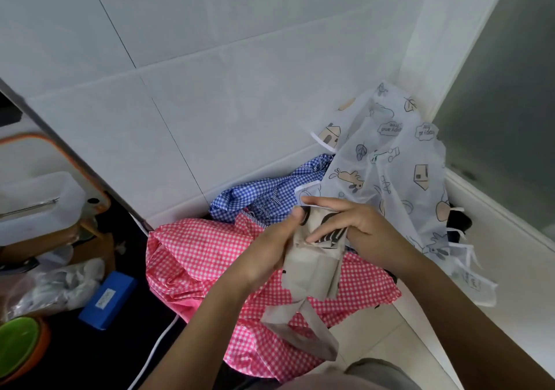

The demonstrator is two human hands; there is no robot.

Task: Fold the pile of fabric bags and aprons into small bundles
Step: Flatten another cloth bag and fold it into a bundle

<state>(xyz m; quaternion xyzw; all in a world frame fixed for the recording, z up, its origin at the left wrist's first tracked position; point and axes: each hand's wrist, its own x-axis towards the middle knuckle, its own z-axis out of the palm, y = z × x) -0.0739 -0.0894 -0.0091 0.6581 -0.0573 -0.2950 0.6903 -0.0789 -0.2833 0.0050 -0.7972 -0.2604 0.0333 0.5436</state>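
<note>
A beige fabric bag (312,266) with black print is folded into a narrow strip, and its handles hang down toward me. My left hand (270,248) grips its left side with the thumb on top. My right hand (351,221) pinches its upper right edge. Below lies a pink gingham apron (198,248). Behind it are a blue gingham apron (255,194) and a translucent white apron (399,161) with cartoon prints, heaped in the corner.
White tiled walls (210,89) meet at the corner behind the pile. Left of the pile, on a dark surface, are a blue box (108,299), a white cable (156,350), a clear plastic bag (54,287), a green bowl (18,341) and a white container (36,203).
</note>
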